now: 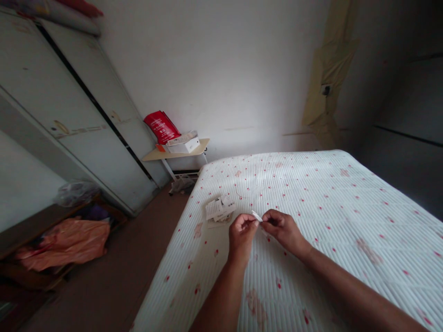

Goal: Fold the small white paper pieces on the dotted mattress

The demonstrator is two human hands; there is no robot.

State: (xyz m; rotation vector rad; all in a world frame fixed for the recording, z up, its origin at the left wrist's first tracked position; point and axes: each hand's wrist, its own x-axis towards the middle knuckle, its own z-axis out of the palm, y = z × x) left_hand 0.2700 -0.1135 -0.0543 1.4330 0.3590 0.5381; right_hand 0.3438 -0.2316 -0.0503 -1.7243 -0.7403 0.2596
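Note:
Between my two hands, above the bed [318,203], is a small white piece [256,215] that looks like folded or rolled paper; its exact kind is too small to tell. My left hand [241,230] pinches it from the left, thumb against curled fingers. From the right, my right hand [282,228] pinches its other side, and the fingertips of both hands nearly meet. Just beyond my left hand lies a loose pile of printed paper slips [219,210] on the striped, red-dotted bed cover.
A small table [197,150] past the bed's far left corner bears a red bag [162,127] and a white box [183,145]. Tall cabinets [86,110] line the left wall. A low shelf with an orange plastic bag [69,242] stands at the left. Brown floor [138,258] runs alongside the bed.

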